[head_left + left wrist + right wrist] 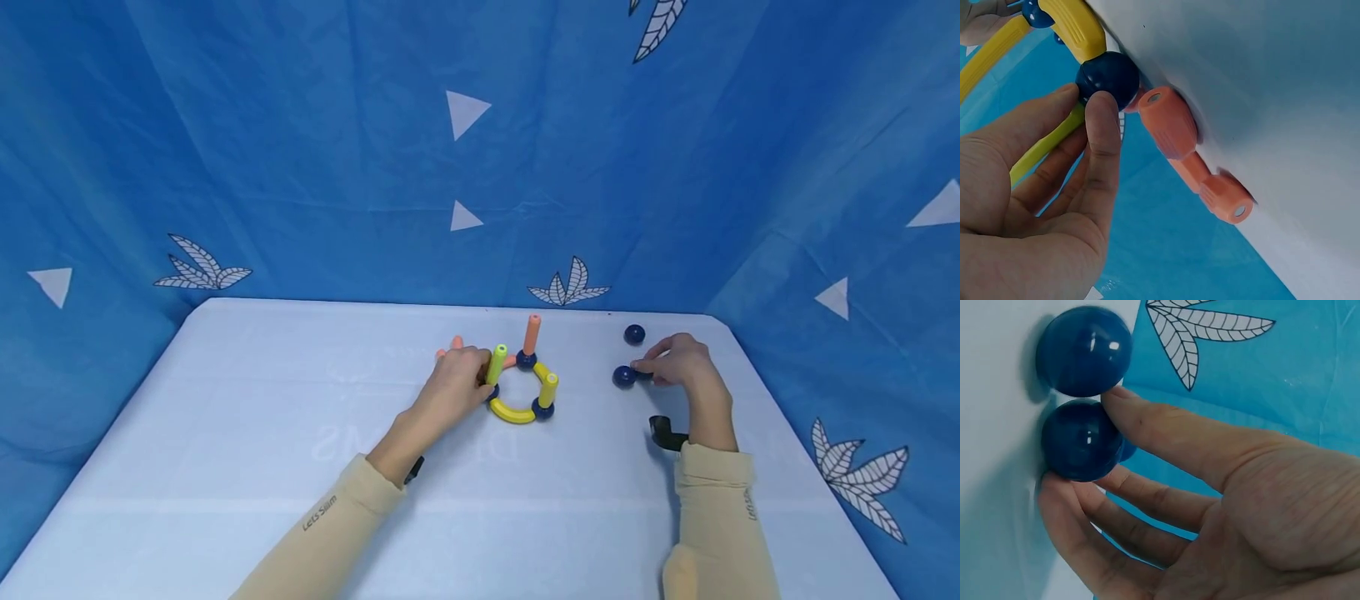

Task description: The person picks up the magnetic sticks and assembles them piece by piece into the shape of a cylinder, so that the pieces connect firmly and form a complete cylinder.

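Note:
My left hand (452,382) is at the near-left corner of a ring made of curved yellow and coral rods and navy balls. Its thumb and fingertips pinch a navy ball (1109,80) there. A yellow-green rod (497,364) stands up from that ball, a yellow rod (549,390) and a coral rod (532,335) from two others. My right hand (684,363), at the right of the table, holds a navy ball (1082,440) between thumb and fingers. Close beside it is another navy ball (624,377).
One more navy ball (634,335) lies farther back on the white table (262,400). Loose coral rods (1169,122) lie just beyond my left hand. Black wrist-camera mounts (666,433) stick out at both wrists. A blue patterned cloth (375,167) hangs behind and at the sides.

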{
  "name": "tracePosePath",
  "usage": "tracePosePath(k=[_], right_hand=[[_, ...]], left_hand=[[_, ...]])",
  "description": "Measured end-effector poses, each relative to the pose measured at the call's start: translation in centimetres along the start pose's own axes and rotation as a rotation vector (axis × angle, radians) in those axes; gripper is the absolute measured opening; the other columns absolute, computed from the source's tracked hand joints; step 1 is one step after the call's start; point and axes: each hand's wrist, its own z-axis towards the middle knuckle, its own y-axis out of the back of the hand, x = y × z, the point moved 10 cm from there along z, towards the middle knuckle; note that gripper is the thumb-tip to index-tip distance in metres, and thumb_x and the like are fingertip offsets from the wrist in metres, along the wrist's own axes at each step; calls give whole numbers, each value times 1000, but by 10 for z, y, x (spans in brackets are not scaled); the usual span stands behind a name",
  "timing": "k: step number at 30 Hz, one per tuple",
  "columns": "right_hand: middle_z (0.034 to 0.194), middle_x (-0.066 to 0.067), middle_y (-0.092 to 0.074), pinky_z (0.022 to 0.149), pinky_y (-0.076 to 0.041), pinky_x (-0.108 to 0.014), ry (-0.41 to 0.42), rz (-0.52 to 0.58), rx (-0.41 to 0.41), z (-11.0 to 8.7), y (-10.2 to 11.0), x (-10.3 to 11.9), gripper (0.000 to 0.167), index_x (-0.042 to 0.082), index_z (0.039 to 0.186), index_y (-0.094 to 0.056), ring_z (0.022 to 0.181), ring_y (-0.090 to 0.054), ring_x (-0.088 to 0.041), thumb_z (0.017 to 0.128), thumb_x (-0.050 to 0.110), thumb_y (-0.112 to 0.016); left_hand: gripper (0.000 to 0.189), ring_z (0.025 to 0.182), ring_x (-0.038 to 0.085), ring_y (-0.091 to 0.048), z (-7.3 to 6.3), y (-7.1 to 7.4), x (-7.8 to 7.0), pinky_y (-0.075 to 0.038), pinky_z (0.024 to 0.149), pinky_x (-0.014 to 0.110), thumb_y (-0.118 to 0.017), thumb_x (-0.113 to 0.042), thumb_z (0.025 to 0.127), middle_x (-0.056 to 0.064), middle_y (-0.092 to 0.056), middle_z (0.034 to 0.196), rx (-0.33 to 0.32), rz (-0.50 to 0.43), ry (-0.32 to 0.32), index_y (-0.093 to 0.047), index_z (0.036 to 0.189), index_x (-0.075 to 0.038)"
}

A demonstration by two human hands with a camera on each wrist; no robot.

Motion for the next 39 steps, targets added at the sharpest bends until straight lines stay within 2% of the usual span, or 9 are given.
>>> tracePosePath(k=[4,7,12,16,20,23,26,32,39], right_hand=[[102,-20,-64,82,-52,-45,15,-1,-25,2,-2,3,43,-4,120,-65,93,-64,-32,97,31,-77],[104,-22,-67,77,-52,-43,89,27,-121,-1,5,14,39,-4,116,-68,94,-64,-33,96,28,-77],[118,-25,-72,87,-57,-51,386,161,-362,-28,18,64,39,-1,122,-71,111,-64,-40,97,28,-78],[123,-17,-74,97,-59,-49,630,304,-502,-59,15,111,39,5,128,-72,118,-69,-33,98,29,-78],[127,-10,-74,97,-59,-36,839,439,-546,-87,7,144,37,9,129,-72,119,-71,-25,95,23,-80],[127,-8,-74,97,-58,-30,946,511,-512,-100,2,156,36,10,128,-73,117,-72,-25,94,18,-81],[128,-6,-73,98,-59,-33,974,503,-445,-101,-7,164,36,12,128,-73,115,-73,-23,93,16,-82],[131,-5,-73,101,-58,-45,920,395,-302,-86,-33,169,37,12,132,-71,120,-71,-24,96,19,-79],[130,-7,-72,99,-59,-37,903,474,-398,-83,-26,167,36,12,130,-72,120,-71,-25,95,19,-79]], left_hand=[[15,72,14,-58,0,-2,2,-52,67,28,-86,-7,88,1,-63,77,15,-8,11,-71,91,-8],[15,74,14,-58,0,-4,2,-54,69,28,-86,-7,88,1,-64,80,30,-13,22,-72,94,-7],[16,73,14,-57,0,-4,2,-52,66,27,-86,-7,88,-1,-62,77,39,2,11,-70,92,-9],[17,73,13,-57,-1,-5,2,-51,65,26,-86,-7,88,0,-63,78,37,2,10,-70,92,-10],[17,74,13,-57,1,-7,2,-52,66,26,-87,-9,88,2,-65,80,41,18,17,-71,93,-10],[17,74,13,-57,1,-8,1,-52,67,27,-87,-10,88,1,-64,81,46,22,21,-71,94,-9],[17,75,13,-58,1,-7,1,-52,69,28,-87,-10,88,1,-64,81,46,23,18,-72,95,-8],[17,75,13,-58,1,-7,2,-52,69,27,-87,-11,89,0,-63,80,54,45,16,-72,97,-8],[17,73,14,-57,0,-4,3,-51,65,26,-86,-9,88,2,-63,81,49,21,16,-70,95,-9]])
